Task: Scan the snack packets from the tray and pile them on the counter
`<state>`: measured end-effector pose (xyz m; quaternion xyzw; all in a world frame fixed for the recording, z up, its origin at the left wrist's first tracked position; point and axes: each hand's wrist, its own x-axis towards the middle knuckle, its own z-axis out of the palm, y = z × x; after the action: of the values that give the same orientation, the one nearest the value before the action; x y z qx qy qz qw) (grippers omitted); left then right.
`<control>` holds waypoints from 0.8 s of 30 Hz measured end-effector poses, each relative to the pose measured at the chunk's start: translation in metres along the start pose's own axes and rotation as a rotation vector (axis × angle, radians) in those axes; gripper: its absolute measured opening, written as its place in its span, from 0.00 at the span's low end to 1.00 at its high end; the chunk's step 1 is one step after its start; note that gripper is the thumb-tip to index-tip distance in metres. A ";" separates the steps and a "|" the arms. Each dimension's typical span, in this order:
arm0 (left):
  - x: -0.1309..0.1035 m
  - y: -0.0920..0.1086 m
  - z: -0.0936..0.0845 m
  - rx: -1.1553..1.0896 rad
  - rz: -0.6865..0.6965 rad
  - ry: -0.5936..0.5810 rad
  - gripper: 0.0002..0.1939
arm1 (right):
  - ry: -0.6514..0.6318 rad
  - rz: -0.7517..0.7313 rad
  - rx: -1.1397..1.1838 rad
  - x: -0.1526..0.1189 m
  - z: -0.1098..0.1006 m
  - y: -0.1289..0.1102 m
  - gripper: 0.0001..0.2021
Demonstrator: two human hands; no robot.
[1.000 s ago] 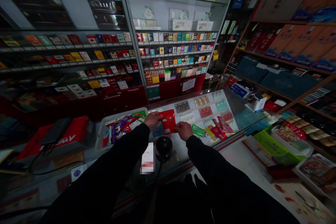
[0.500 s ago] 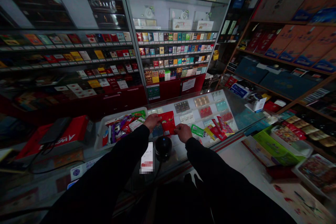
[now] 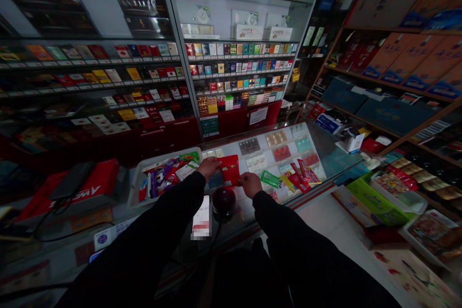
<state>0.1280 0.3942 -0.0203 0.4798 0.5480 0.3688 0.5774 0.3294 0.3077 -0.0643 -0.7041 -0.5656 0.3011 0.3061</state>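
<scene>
Between my two hands a red snack packet is held up over the glass counter. My left hand pinches its left edge, and my right hand grips its lower right corner. Just below the packet stands a round black scanner with a reddish glow on top. A phone with a lit white screen lies to the left of the scanner. Right of my right hand rest a green packet and several red and yellow packets.
A white tray of mixed snacks stands on the counter to the left, beside a red box with a dark device on it. Cigarette shelves rise behind the glass counter. Boxes and tubs stand at the right.
The scanner's dome has turned from black to a reddish glow. Both hands keep the red packet in nearly the same place, its tilt slightly altered. The view has shifted a little.
</scene>
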 end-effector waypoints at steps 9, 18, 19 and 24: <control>0.007 0.003 0.001 -0.083 -0.053 0.024 0.13 | 0.010 0.021 0.138 0.012 0.008 0.011 0.05; 0.008 0.011 0.004 -0.181 -0.032 0.024 0.15 | 0.044 -0.008 0.289 0.017 0.011 0.016 0.06; 0.006 0.015 0.004 -0.201 -0.023 0.007 0.14 | 0.053 -0.024 0.314 0.018 0.008 0.015 0.07; -0.001 0.035 0.003 -0.260 0.014 -0.084 0.15 | 0.104 -0.052 0.355 0.018 -0.008 0.005 0.08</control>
<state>0.1341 0.4022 0.0132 0.4200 0.4675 0.4202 0.6546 0.3417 0.3238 -0.0649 -0.6387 -0.5051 0.3512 0.4622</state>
